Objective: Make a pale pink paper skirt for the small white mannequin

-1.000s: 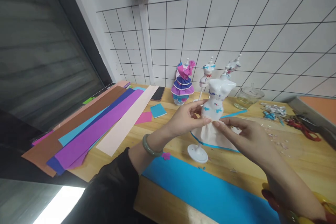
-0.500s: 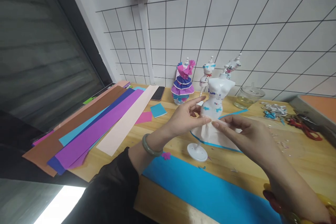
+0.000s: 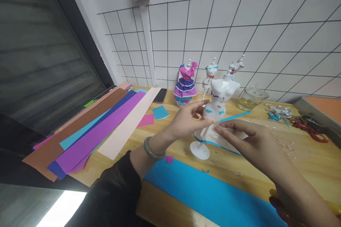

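Note:
A small white dress form [image 3: 223,90] with blue and purple marks leans slightly in front of me on a round white base [image 3: 199,151]. Around its waist sits a pale paper skirt [image 3: 209,134] edged in blue. My left hand [image 3: 185,118] is closed on the form's waist, its thumb pressing the skirt's top edge. Thumb and index finger of my right hand [image 3: 249,137] pinch a fold of the same paper at the waist. Behind the right hand, a narrow blue strip [image 3: 236,116] sticks out.
Long coloured paper strips [image 3: 99,133] lie at left near a phone [image 3: 160,95]. A blue sheet [image 3: 210,193] covers the front edge. Behind stand a ruffled dressed form [image 3: 185,83] and other white forms [image 3: 211,72]. A glass pot [image 3: 252,98] and red-handled scissors [image 3: 314,133] are at right.
My right fingers have shifted slightly at the waist and bunched the paper there. The skirt's lower edge and the stand's base have tilted up a little. My left hand stays in place.

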The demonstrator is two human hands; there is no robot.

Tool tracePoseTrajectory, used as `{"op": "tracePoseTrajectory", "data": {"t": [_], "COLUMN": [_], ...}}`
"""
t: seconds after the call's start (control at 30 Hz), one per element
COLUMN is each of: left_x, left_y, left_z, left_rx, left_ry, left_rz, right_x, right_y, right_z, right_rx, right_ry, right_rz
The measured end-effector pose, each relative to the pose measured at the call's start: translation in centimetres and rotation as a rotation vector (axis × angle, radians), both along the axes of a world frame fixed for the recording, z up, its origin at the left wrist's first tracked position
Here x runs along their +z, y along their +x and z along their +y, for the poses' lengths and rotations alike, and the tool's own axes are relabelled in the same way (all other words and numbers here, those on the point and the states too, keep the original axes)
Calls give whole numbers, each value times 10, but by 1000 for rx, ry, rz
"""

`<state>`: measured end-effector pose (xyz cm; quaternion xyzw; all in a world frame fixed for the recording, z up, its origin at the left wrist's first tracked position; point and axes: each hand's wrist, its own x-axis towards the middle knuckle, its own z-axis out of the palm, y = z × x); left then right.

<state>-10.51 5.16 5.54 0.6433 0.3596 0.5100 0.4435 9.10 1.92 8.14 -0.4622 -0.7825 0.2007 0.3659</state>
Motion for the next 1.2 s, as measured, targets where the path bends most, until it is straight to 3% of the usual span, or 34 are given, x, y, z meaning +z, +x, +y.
{"op": "tracePoseTrajectory", "data": {"t": [0.2,0.4,0.67,1.2], "left_x": [2,3,5,7], "left_y": [0,0,-1,0], "left_z": [0,-2,-4,-6], "left_rx": [-16,-19,-67,-39], "left_ry": [4,-8,-29,-7], "left_rz": [-33,-42,-53,-59], "right_x": [-4,-3,1,2], "right_y": [1,1,5,5], "right_z": [1,-1,-1,-3], "right_rx": [-46,13,62,-51], "right_ry": [8,89,62,100], "right_rz": [17,-42,-45,-45]}}
